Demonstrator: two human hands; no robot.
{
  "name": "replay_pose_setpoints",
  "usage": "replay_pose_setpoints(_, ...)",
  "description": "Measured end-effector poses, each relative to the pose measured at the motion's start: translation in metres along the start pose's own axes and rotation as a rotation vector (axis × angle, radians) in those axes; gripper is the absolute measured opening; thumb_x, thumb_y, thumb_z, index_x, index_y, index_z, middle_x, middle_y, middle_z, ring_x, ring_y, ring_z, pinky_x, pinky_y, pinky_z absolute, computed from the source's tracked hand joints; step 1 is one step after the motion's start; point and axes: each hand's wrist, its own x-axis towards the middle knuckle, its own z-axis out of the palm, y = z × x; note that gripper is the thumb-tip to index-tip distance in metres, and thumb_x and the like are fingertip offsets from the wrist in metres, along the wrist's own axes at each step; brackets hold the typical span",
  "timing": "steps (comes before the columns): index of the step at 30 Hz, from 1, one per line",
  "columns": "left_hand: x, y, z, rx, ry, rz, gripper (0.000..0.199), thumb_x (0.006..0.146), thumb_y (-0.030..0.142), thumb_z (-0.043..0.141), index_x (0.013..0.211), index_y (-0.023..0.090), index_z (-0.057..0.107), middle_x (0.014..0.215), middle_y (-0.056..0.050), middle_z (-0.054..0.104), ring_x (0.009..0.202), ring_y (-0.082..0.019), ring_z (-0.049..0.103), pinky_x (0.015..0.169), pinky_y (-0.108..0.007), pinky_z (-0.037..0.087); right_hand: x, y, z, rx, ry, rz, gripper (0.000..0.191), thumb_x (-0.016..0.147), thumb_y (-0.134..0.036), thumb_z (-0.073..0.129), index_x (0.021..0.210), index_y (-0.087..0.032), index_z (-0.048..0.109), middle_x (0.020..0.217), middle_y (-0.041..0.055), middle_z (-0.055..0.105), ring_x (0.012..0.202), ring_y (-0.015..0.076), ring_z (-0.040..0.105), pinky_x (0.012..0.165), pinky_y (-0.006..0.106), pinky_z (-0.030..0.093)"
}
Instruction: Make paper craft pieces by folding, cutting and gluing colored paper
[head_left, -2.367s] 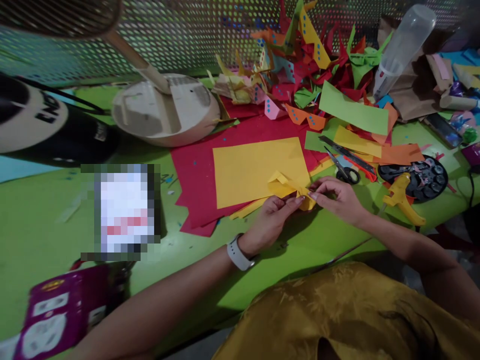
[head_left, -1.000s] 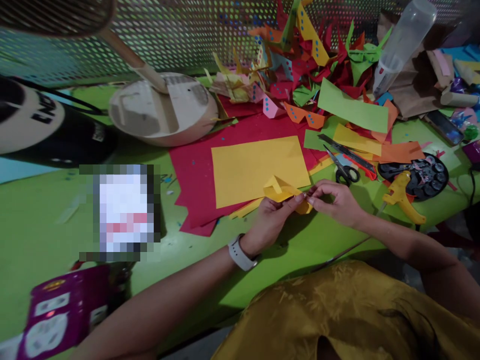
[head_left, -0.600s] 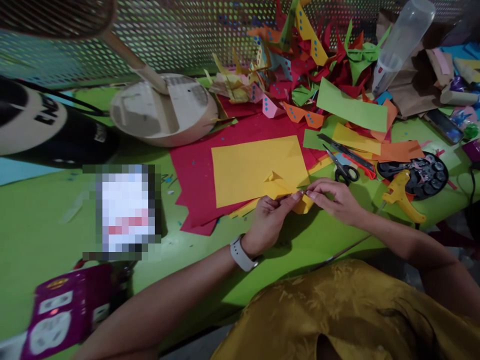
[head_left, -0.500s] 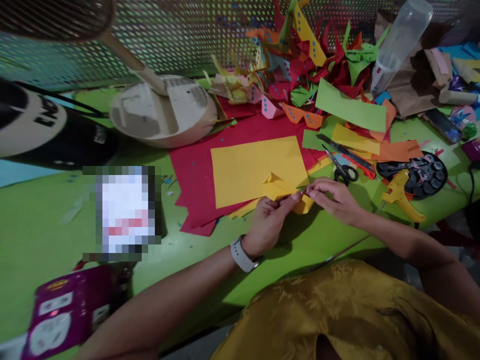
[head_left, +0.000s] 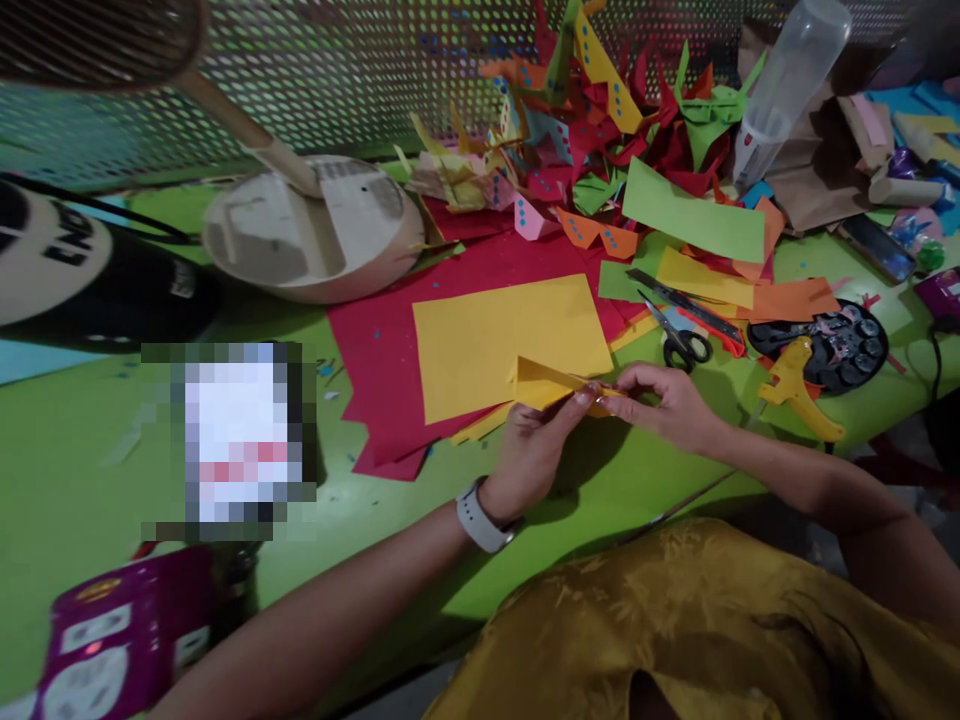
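A small folded piece of yellow paper (head_left: 549,377) is pinched between both hands near the table's front edge. My left hand (head_left: 536,445), with a pale watch band at the wrist, grips its lower side, thumb on top. From the right, my right hand (head_left: 664,405) holds the paper's right end with thumb and fingertips, close to the left thumb. Part of the paper is hidden by the fingers. Just behind lies a flat yellow sheet (head_left: 502,345) on a larger red sheet (head_left: 375,370) with jagged edges.
Scissors (head_left: 684,345), a red cutter (head_left: 712,325) and a yellow glue gun (head_left: 799,395) lie right of my hands. Folded paper shapes (head_left: 592,120) pile at the back. Leftward are a round fan base (head_left: 375,240), a black-and-beige object (head_left: 97,260) and a purple power box (head_left: 112,630).
The folded yellow paper has turned, and a pointed flap now stands up on its left. My right fingers have shifted slightly on it. The whole view has moved a little.
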Motion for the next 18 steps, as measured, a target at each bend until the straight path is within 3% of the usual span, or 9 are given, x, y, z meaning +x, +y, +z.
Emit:
replay_pose_setpoints(5,0.0002,0.0012,-0.0003,-0.054,-0.001,-0.057,0.019,0.072,0.044,0.083,0.083,0.03,0.079,0.09,0.002,0.079,0.095,-0.022,0.071,0.095,-0.038,0.053,0.0011,0.001,0.0009,0.083,-0.003,0.074,0.039,0.078,-0.056,0.071,0.074,-0.019,0.062,0.069,-0.0019,0.06,0.063,0.0108,0.052,0.06,0.026,0.044)
replay_pose_setpoints(10,0.0026,0.0024,0.0013,-0.069,0.011,-0.073,0.026,0.065,0.046,0.087,0.079,0.026,0.079,0.091,-0.003,0.079,0.089,-0.022,0.071,0.091,-0.039,0.056,0.0015,0.0022,-0.0013,0.105,-0.002,0.127,0.042,0.073,-0.059,0.074,0.069,-0.019,0.066,0.065,-0.0017,0.064,0.061,0.0106,0.054,0.059,0.026,0.044)
replay_pose_setpoints(14,0.0032,0.0034,0.0027,-0.097,0.009,-0.083,0.027,0.063,0.044,0.088,0.078,0.024,0.079,0.083,-0.002,0.079,0.085,-0.02,0.072,0.089,-0.034,0.056,0.0017,0.0033,-0.002,0.145,0.011,0.145,0.041,0.069,-0.059,0.077,0.068,-0.018,0.069,0.066,-0.0005,0.066,0.062,0.0108,0.056,0.06,0.026,0.044)
replay_pose_setpoints(18,0.0042,0.0028,0.0017,-0.113,0.013,-0.071,0.025,0.064,0.043,0.088,0.079,0.024,0.08,0.086,-0.003,0.079,0.087,-0.021,0.072,0.086,-0.034,0.057,0.0035,0.0032,-0.0017,0.208,-0.022,0.203,0.046,0.065,-0.062,0.078,0.071,-0.018,0.069,0.062,-0.0032,0.062,0.056,0.0084,0.049,0.052,0.023,0.037)
